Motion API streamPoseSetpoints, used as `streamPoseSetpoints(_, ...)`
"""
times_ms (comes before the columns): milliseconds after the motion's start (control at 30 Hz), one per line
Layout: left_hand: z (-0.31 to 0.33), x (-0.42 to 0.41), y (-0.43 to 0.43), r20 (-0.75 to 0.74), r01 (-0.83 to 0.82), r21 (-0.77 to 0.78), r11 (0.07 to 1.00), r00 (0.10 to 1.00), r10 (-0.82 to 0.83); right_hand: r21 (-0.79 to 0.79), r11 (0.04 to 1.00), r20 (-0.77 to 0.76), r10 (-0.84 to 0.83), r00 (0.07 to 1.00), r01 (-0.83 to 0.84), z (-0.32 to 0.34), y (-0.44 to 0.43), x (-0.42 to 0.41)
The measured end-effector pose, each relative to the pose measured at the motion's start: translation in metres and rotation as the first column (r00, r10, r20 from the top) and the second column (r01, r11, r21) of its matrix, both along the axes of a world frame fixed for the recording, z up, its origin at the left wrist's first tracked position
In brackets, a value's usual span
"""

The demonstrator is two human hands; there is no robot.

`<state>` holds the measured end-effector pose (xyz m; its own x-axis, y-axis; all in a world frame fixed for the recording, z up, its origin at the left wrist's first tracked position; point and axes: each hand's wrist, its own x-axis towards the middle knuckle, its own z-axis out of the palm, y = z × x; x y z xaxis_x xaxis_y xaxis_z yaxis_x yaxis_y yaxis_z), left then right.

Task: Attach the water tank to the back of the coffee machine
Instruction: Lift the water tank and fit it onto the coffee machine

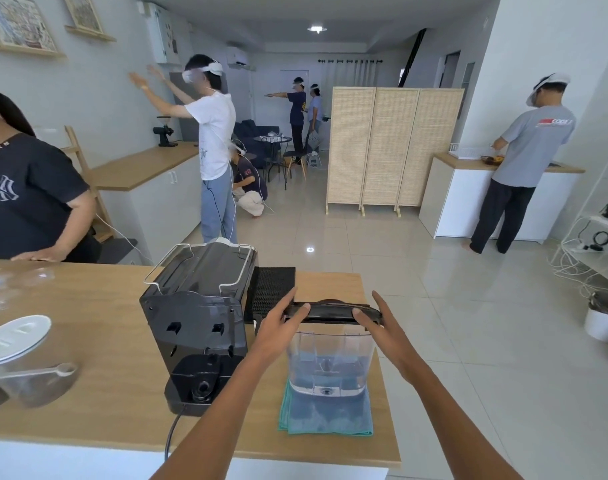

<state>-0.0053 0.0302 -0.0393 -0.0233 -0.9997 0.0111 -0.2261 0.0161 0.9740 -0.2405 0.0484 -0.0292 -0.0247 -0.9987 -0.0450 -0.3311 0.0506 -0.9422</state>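
The clear plastic water tank (328, 362) with a dark lid stands upright on a folded teal cloth (325, 415) on the wooden counter. My left hand (278, 322) grips the left end of the lid rim. At the right end, my right hand (377, 320) grips the same rim. The black coffee machine (195, 317) stands just left of the tank with its back towards me. Its rear base socket (202, 388) shows bare, and its power cord runs off the counter's front edge.
A black mesh mat (273, 289) lies behind the tank. At the left stand a clear jug with a white lid (15, 344) and a scoop (58, 370). Another person's hand (39, 255) rests on the counter's far left edge. The counter's right edge (387, 393) is close to the tank.
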Motion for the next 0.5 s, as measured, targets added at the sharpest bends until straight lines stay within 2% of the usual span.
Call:
streamPoseSetpoints(133,-0.014,0.006,0.004,0.075,0.069,0.01,0.998,0.995,-0.069,-0.049,0.996,-0.074,0.071,0.995,-0.075,-0.009,0.009,0.003)
streamPoseSetpoints(300,-0.022,0.007,0.008,0.141,0.11,-0.04,0.993,0.985,-0.103,-0.105,0.991,-0.107,0.067,0.992,-0.078,-0.018,0.007,0.003)
streamPoseSetpoints(500,-0.036,0.013,0.006,0.322,0.14,-0.071,0.988,0.94,-0.11,-0.141,0.982,-0.209,0.099,0.973,-0.13,-0.031,0.007,-0.004)
